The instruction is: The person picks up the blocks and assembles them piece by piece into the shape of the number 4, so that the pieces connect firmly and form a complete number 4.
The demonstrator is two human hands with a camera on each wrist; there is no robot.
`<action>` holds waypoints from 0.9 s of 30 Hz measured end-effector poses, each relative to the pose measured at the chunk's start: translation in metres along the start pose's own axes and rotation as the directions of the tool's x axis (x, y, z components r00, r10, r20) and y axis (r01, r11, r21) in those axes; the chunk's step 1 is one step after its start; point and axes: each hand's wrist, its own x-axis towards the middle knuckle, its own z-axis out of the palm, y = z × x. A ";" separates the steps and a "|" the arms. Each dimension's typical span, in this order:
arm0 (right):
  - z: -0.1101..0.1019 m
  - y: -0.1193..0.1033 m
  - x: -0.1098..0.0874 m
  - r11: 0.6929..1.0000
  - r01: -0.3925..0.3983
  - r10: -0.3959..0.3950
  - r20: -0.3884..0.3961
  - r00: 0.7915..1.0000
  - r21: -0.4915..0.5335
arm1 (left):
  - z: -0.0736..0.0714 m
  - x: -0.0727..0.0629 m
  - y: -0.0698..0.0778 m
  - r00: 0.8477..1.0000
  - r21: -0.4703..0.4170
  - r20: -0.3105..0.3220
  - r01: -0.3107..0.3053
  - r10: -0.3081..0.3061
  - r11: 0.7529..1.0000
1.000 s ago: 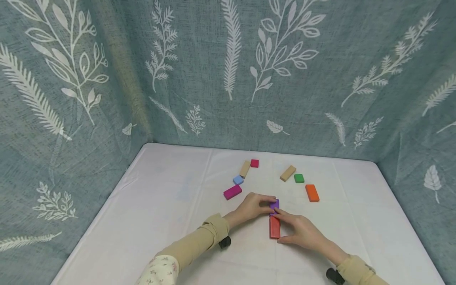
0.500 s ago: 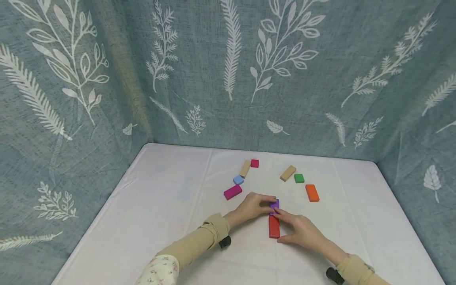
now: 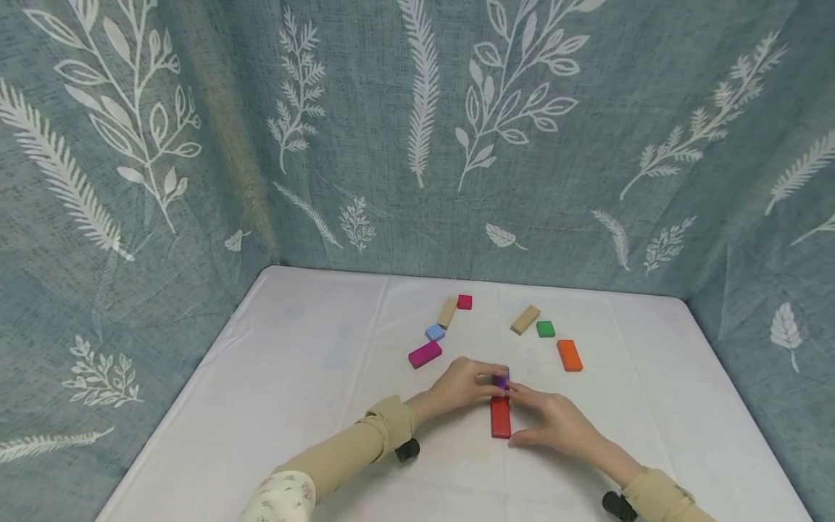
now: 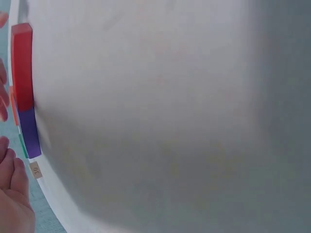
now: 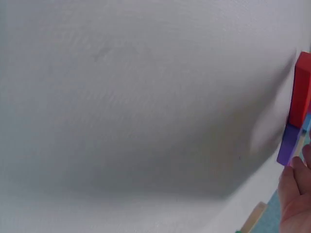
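Note:
In the head view my left hand [image 3: 459, 383] pinches a purple block between thumb and fingers, covering much of it there. The left wrist view shows the purple block [image 4: 30, 133] lying end to end with a longer red block [image 4: 23, 68]. My right hand [image 3: 561, 424] is on the right side of the pair, its fingers extended. Its foremost fingertips are right where purple and red meet, while the thumb rests low beside the near corner of the red block. Both blocks lie on the white cloth [image 3: 391, 478].
Beyond my left hand lie a magenta block [image 3: 425, 354], a light blue block [image 3: 435, 333], a plain wooden block [image 3: 447, 312] and a small crimson block [image 3: 464, 302]. Farther right are another wooden block [image 3: 525, 320], a green block [image 3: 546, 329] and an orange block [image 3: 570, 355]. A patterned curtain [image 3: 378, 145] hangs behind.
The red block has shifted slightly left. My right fingertips have drawn back a little to the right from the top of the purple block. The head view has tilted slightly.

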 end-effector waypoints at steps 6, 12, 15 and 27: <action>-0.009 0.004 0.001 0.999 -0.049 0.048 0.026 0.998 0.010 | -0.002 -0.004 0.004 0.995 0.014 0.101 0.006 -0.008 1.000; -0.017 0.008 0.005 0.999 -0.046 0.046 -0.028 0.999 0.018 | 0.000 -0.006 0.001 0.986 0.074 0.163 -0.054 0.042 0.996; -0.021 0.011 0.008 0.998 -0.054 0.057 -0.068 0.996 0.039 | 0.000 -0.007 -0.001 0.985 0.089 0.167 -0.064 0.049 0.994; -0.040 0.037 0.023 0.976 -0.213 0.220 -0.230 0.948 0.055 | 0.003 -0.006 0.001 0.988 0.078 0.152 -0.045 0.033 0.996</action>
